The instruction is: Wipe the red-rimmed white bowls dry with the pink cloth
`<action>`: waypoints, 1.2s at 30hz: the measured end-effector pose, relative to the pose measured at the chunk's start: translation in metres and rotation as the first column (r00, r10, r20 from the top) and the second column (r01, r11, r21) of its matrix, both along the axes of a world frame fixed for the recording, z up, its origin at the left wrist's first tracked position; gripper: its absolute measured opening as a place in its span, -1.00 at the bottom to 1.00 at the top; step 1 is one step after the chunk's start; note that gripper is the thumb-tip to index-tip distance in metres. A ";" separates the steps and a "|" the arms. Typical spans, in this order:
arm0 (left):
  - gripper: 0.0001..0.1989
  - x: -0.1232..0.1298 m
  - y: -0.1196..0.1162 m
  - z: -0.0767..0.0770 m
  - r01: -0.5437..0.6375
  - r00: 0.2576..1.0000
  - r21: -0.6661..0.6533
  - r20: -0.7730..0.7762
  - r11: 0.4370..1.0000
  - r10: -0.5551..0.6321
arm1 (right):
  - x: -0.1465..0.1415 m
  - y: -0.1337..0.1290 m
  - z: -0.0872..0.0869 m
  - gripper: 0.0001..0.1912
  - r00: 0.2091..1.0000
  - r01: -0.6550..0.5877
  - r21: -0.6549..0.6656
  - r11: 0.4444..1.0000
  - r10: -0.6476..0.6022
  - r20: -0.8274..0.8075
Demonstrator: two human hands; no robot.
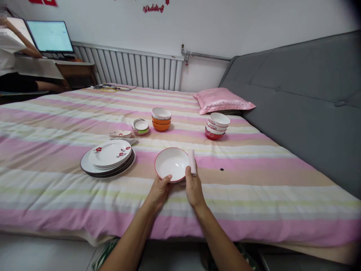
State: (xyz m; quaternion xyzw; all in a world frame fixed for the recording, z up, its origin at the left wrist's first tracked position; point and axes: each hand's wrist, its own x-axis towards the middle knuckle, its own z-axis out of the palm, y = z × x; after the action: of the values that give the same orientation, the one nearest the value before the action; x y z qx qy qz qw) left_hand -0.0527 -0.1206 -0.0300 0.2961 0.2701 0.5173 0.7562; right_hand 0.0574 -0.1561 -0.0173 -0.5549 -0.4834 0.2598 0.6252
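A white bowl (171, 164) with a thin red rim is held above the striped bedspread, its inside facing me. My left hand (160, 190) grips the near left edge, thumb over the rim and fingers underneath. At the bowl's right side, my right hand (194, 191) is closed on a folded white cloth (192, 162), thumb in front. The cloth stands up against the rim. Left of the bowl lies a stack of plates (109, 153), the top one bearing red flowers. The fingers beneath the bowl are hidden.
Behind stand stacked orange and white bowls (161, 122), small dishes (141, 126) and shallow dishes (120, 134). Red-and-white bowls (216, 130) are stacked at right, near a pink pillow (224, 99). A small black piece (222, 169) lies on the bedspread (254, 199). A person (11, 56) sits far left.
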 end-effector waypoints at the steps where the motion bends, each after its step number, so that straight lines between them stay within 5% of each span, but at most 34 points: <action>1: -0.34 0.000 -0.001 -0.001 0.005 1.000 0.013 -0.012 1.000 -0.005 | 0.002 0.000 0.001 -0.35 1.000 0.000 -0.017 1.000 0.000 -0.019; 12: -0.23 -0.003 -0.004 -0.009 -0.017 0.980 0.135 -0.194 0.991 0.044 | 0.020 0.004 0.002 -0.35 0.988 -0.025 0.014 1.000 0.026 -0.153; 19: -0.24 -0.005 -0.004 -0.011 0.053 0.962 0.234 -0.271 0.971 0.013 | 0.032 0.009 0.005 -0.30 0.887 -0.095 -0.028 0.995 0.072 -0.456; 25: -0.41 -0.006 -0.005 -0.005 0.103 0.983 0.074 -0.160 0.992 -0.090 | 0.037 0.006 0.014 -0.28 0.803 -0.107 -0.035 0.994 0.066 -0.593; 32: -0.42 -0.007 -0.005 -0.007 0.088 0.995 -0.018 -0.044 0.996 -0.089 | 0.045 0.002 0.019 -0.07 0.804 -0.174 0.053 0.983 0.173 -0.569; 36: -0.40 -0.006 -0.006 -0.010 0.108 0.992 0.060 -0.072 0.992 -0.104 | 0.047 0.003 0.017 -0.38 0.778 -0.193 0.004 0.981 0.155 -0.609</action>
State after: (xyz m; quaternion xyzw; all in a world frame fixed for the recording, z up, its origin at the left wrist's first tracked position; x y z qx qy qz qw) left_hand -0.0588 -0.1264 -0.0398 0.3515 0.2631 0.4742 0.7631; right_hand 0.1041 -0.1530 -0.0003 -0.4135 -0.2991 0.4946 0.7035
